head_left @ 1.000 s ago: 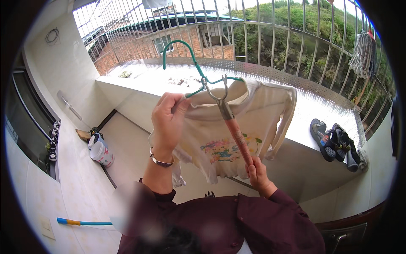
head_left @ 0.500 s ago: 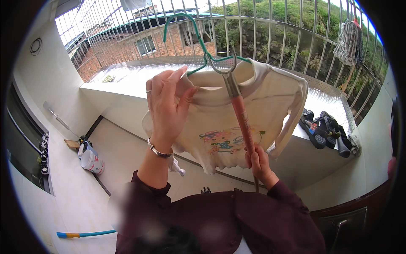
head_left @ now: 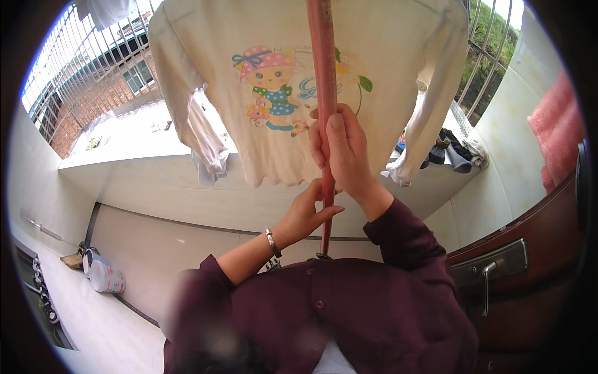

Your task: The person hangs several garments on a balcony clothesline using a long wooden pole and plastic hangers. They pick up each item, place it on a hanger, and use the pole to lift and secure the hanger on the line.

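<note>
A long-sleeved cream shirt (head_left: 205,37) with a colourful cartoon print hangs spread out in front of me, its neck and the hanger beyond the top of the picture. Upright before it runs a red clothes pole (head_left: 323,62), whose hooked head is also out of view. My right hand (head_left: 346,146) is closed round the pole at the level of the shirt's lower part. Lower down, my left hand (head_left: 305,215) loosely wraps the same pole, its thumb across the front and fingertips behind. The shirt's hem hangs just beyond my hands.
A white ledge (head_left: 134,146) runs along the metal window bars (head_left: 118,68), with dark shoes (head_left: 458,156) at its right end. To the right are a pink towel (head_left: 557,124) and a brown door with a handle (head_left: 489,280). A white bucket (head_left: 107,278) stands at left.
The shirt has risen on the pole, taking the hanger out of view. My left hand has left the collar and come down to the pole; my right hand has risen, still gripping it.
</note>
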The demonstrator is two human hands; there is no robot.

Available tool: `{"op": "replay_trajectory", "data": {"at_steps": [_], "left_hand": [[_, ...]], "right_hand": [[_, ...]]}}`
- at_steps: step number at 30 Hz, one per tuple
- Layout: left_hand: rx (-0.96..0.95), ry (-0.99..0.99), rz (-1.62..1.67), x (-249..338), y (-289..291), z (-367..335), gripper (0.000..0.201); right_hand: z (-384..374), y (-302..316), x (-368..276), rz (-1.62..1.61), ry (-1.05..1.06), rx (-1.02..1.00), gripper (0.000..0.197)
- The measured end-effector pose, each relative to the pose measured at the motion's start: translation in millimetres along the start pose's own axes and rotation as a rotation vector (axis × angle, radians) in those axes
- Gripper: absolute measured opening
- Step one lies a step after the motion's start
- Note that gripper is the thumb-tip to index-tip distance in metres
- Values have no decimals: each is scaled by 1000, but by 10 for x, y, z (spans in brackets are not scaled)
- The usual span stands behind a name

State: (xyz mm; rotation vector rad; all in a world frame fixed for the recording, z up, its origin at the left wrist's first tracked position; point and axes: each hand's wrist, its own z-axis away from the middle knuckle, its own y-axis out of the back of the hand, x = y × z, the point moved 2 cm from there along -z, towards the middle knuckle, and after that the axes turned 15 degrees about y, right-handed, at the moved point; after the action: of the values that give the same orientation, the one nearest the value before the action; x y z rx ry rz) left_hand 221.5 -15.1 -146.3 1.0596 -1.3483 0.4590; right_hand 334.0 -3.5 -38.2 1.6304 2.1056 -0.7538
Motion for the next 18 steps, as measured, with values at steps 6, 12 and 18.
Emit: {"op": "replay_trajectory", "data": {"at_steps": [6,12,18], "left_hand": [[-159,329,210,-399,-231,18,24],[-124,294,253,-182,-151,-129,19],[-185,256,299,38,-145,-245,22]], "right_hand": [[-426,-31,-324,25,117,5,40],[-421,26,-360,195,212,8,53],[284,120,-96,234,129,31,45]]}}
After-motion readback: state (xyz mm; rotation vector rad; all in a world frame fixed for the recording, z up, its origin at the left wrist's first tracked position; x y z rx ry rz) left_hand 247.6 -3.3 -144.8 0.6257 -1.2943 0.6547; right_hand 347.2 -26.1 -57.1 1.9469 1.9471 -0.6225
